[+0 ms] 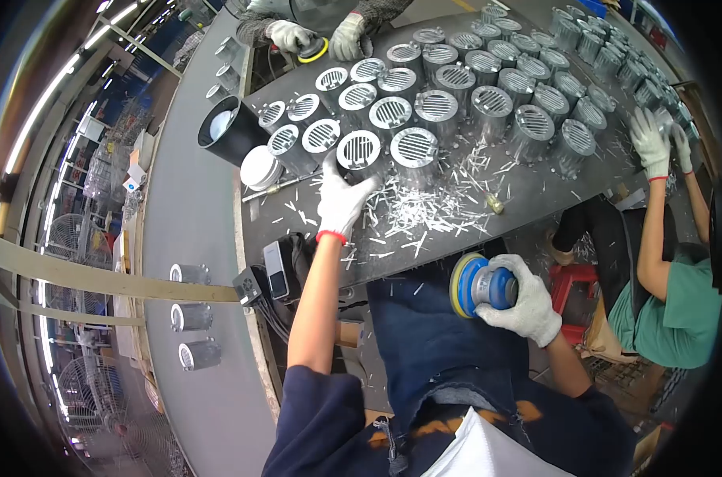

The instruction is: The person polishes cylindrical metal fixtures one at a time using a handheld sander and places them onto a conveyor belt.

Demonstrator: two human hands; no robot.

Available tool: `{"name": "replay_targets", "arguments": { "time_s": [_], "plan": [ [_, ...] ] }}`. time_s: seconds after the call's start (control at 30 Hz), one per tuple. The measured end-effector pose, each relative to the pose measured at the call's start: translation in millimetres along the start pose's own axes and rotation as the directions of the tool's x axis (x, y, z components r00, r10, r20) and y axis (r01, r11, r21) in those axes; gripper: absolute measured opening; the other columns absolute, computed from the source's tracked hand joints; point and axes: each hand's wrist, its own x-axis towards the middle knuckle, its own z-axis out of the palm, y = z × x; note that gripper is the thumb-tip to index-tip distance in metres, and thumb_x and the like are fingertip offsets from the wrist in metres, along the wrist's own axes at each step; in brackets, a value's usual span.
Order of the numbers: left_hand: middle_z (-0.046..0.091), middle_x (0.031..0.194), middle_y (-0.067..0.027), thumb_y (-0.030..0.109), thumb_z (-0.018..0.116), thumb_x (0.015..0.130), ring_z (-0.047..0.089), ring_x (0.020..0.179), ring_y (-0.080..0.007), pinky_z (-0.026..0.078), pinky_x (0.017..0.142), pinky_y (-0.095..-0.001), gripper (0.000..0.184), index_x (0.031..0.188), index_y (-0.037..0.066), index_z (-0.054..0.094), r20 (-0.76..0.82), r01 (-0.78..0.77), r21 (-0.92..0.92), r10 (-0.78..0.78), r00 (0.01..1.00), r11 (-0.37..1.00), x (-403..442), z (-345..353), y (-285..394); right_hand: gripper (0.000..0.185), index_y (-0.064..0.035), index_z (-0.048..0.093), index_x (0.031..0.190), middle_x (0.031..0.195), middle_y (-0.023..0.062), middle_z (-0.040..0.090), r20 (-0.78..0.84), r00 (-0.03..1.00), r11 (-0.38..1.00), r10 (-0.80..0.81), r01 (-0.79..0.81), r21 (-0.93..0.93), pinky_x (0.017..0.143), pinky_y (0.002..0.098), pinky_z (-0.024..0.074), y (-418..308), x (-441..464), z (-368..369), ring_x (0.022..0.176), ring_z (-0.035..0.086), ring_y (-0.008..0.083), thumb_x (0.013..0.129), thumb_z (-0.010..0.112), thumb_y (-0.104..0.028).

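Note:
My left hand (342, 203), in a white glove with a red cuff, has its fingers around the near side of a metal canister (359, 149) with a slotted round top. This canister stands upright at the front of a group of similar canisters (436, 106) on the dark worktable (297, 248). My right hand (528, 302), also gloved, grips a blue palm sander (494, 288). Its yellow-edged pad (461, 285) faces left, in front of the table edge and above my lap. Thin white strips (420, 208) lie scattered beside my left hand.
A black bin (232, 131) and white round discs (261, 168) stand at the table's left. A conveyor belt (170, 191) carries several canisters (192, 316). Opposite, a person's gloved hands (291, 36) hold a yellow-edged tool; another person (664, 294) works at right. A small device (276, 270) sits near my left forearm.

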Motion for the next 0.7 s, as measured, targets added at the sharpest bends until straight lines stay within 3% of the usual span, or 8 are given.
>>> {"name": "replay_targets", "arguments": {
  "time_s": [0.07, 0.27, 0.4, 0.43, 0.47, 0.53, 0.57, 0.7],
  "plan": [
    [0.076, 0.143, -0.0157, 0.031, 0.110, 0.075, 0.073, 0.128, -0.0264, 0.060, 0.113, -0.0428, 0.108, 0.161, -0.001, 0.054, 0.014, 0.049, -0.187, -0.047, 0.999, 0.981, 5.2, 16.6, 9.1, 0.081, -0.0105, 0.069, 0.143, 0.141, 0.0145, 0.080, 0.019, 0.996, 0.992, 0.090, -0.091, 0.091, 0.112, 0.0463, 0.0649, -0.1, -5.4, 0.7, 0.128, 0.082, 0.0362, 0.077, 0.106, -0.037],
    [0.074, 0.144, -0.0189, 0.030, 0.112, 0.067, 0.074, 0.129, -0.0287, 0.060, 0.115, -0.0427, 0.121, 0.164, -0.009, 0.051, -0.111, 0.031, -0.066, -0.039, 0.993, 0.997, 0.3, 24.6, 10.8, 0.085, -0.0103, 0.067, 0.146, 0.143, 0.0141, 0.078, 0.012, 0.998, 0.996, 0.068, -0.069, 0.061, 0.114, 0.0459, 0.0647, 17.3, -14.5, 6.7, 0.129, 0.082, 0.0348, 0.077, 0.107, -0.038],
    [0.074, 0.139, -0.0189, 0.025, 0.108, 0.069, 0.075, 0.127, -0.0287, 0.062, 0.112, -0.0435, 0.107, 0.156, -0.004, 0.053, -0.097, -0.096, -0.149, 0.082, 0.992, 0.984, -16.9, -2.2, 33.6, 0.082, -0.0100, 0.067, 0.144, 0.142, 0.0136, 0.078, -0.011, 0.993, 0.988, 0.120, -0.118, 0.101, 0.114, 0.0458, 0.0638, 24.2, -16.4, 3.8, 0.130, 0.081, 0.0344, 0.077, 0.107, -0.036],
    [0.073, 0.137, -0.0213, 0.023, 0.106, 0.068, 0.075, 0.124, -0.0327, 0.064, 0.107, -0.0455, 0.101, 0.153, -0.002, 0.056, -0.084, -0.184, -0.012, 0.182, 0.980, 0.983, -17.6, -14.9, 35.2, 0.081, -0.0099, 0.068, 0.144, 0.142, 0.0133, 0.078, -0.036, 0.993, 0.988, 0.116, -0.112, 0.104, 0.114, 0.0457, 0.0633, 28.1, -17.6, 2.8, 0.130, 0.081, 0.0342, 0.077, 0.106, -0.035],
    [0.072, 0.139, -0.0215, 0.024, 0.107, 0.062, 0.074, 0.125, -0.0373, 0.059, 0.114, -0.0505, 0.103, 0.151, 0.001, 0.060, -0.007, -0.445, 0.337, 0.474, 0.880, 0.830, -10.0, -30.3, 29.9, 0.079, -0.0096, 0.068, 0.142, 0.140, 0.0123, 0.078, -0.056, 0.994, 0.990, 0.093, -0.087, 0.111, 0.114, 0.0453, 0.0627, 34.5, -17.2, 2.4, 0.128, 0.081, 0.0328, 0.076, 0.105, -0.032],
    [0.069, 0.140, -0.0193, 0.027, 0.108, 0.058, 0.068, 0.132, -0.0406, 0.050, 0.123, -0.0542, 0.104, 0.150, 0.004, 0.064, 0.373, -0.678, 0.520, 0.576, 0.727, 0.520, -9.4, -63.4, 73.9, 0.078, -0.0102, 0.068, 0.142, 0.139, 0.0127, 0.078, -0.059, 0.997, 0.997, 0.054, -0.051, 0.058, 0.114, 0.0446, 0.0620, 39.9, -13.0, -4.4, 0.127, 0.080, 0.0313, 0.076, 0.104, -0.030],
    [0.068, 0.145, -0.0156, 0.027, 0.108, 0.058, 0.063, 0.141, -0.0393, 0.042, 0.129, -0.0561, 0.105, 0.152, 0.007, 0.064, 0.478, -0.655, 0.586, 0.450, 0.755, 0.477, -5.5, -65.0, 80.0, 0.077, -0.0117, 0.068, 0.141, 0.139, 0.0134, 0.077, -0.010, 0.989, 0.984, 0.147, -0.145, 0.108, 0.115, 0.0438, 0.0610, 37.2, -9.4, -9.7, 0.128, 0.079, 0.0303, 0.076, 0.103, -0.029],
    [0.068, 0.150, -0.0181, 0.025, 0.107, 0.062, 0.063, 0.143, -0.0417, 0.048, 0.124, -0.0532, 0.109, 0.159, 0.008, 0.062, 0.546, -0.619, 0.626, 0.300, 0.782, 0.474, -6.9, -68.0, 96.2, 0.076, -0.0134, 0.067, 0.142, 0.135, 0.0127, 0.079, -0.059, 0.995, 0.991, 0.078, -0.071, 0.113, 0.113, 0.0440, 0.0615, 34.0, 12.3, -17.0, 0.125, 0.080, 0.0306, 0.076, 0.102, -0.029]
  ]
}}
